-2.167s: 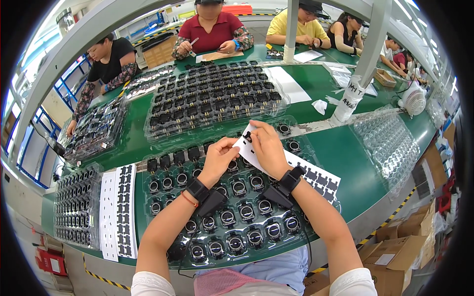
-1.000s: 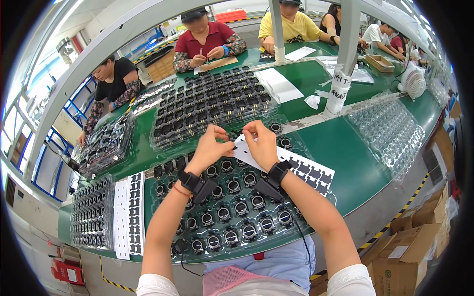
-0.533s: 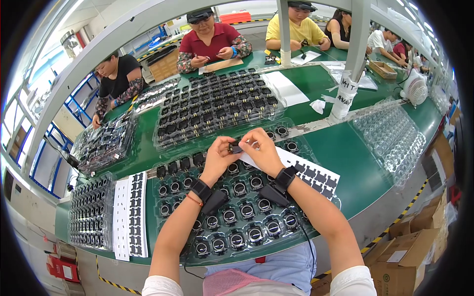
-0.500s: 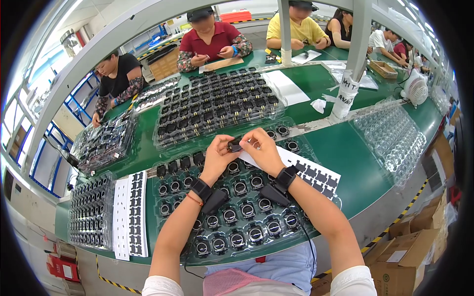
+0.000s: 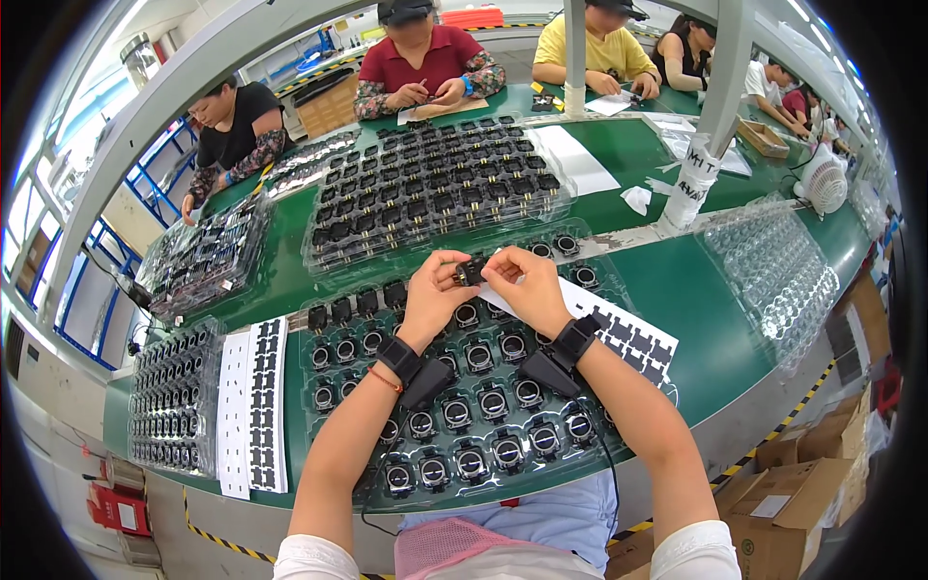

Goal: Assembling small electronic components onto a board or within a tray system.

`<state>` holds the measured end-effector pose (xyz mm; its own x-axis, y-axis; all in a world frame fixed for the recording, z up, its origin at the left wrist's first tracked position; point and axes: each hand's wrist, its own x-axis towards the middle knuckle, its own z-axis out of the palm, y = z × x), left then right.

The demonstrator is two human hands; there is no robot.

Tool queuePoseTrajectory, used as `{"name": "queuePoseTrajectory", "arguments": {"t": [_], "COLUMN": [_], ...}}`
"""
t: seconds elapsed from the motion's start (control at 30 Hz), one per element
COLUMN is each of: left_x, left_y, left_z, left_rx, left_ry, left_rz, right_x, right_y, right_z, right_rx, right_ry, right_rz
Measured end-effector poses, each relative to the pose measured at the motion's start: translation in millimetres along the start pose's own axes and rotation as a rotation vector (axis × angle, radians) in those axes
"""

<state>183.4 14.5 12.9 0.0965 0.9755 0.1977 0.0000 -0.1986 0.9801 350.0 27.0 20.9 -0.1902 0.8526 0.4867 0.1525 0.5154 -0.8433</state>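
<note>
My left hand (image 5: 434, 292) is closed around a small black electronic part (image 5: 470, 271) with gold-coloured contacts, raised over the far side of a clear plastic tray (image 5: 387, 498). My right hand (image 5: 530, 288) pinches at the part's right edge, thumb and forefinger together; whether something thin lies between those fingertips is too small to tell. Under the right wrist lies a white sheet (image 5: 630, 340) of black die-cut stickers, partly covered by that hand. Rows of black parts with round silver rings, such as one ring part (image 5: 507, 449), fill the tray beneath my forearms.
To the left stand more sticker sheets (image 5: 264, 411) and another filled tray (image 5: 174, 401). Beyond my hands is a stacked tray of black parts (image 5: 435, 198). Clear trays (image 5: 768, 266) and a white fan (image 5: 824, 184) are at right. Co-workers sit across the green bench (image 5: 706, 358).
The black part has been turned between my hands and now shows more of its body and contacts. My right fingers have shifted to its right edge. The whole view has shifted slightly.
</note>
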Motion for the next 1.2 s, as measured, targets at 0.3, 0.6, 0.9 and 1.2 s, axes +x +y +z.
{"name": "queuePoseTrajectory", "arguments": {"t": [0.3,0.6,0.9,1.2], "left_x": [0,-1,-1,-1], "left_y": [0,-1,2,-4], "left_z": [1,-1,0,-5], "left_rx": [0.01,-0.005,-0.073,-0.155], "left_ry": [-0.03,-0.042,-0.001,0.221], "left_rz": [0.009,0.01,0.029,0.081], "right_x": [0,-1,-2,0], "right_y": [2,1,2,11], "right_z": [-1,-2,-3,-5], "right_rx": [-0.023,-0.016,-0.067,-0.419], "right_ry": [-0.011,-0.038,-0.074,-0.061], "right_rz": [-0.001,0.037,0.056,-0.236]}}
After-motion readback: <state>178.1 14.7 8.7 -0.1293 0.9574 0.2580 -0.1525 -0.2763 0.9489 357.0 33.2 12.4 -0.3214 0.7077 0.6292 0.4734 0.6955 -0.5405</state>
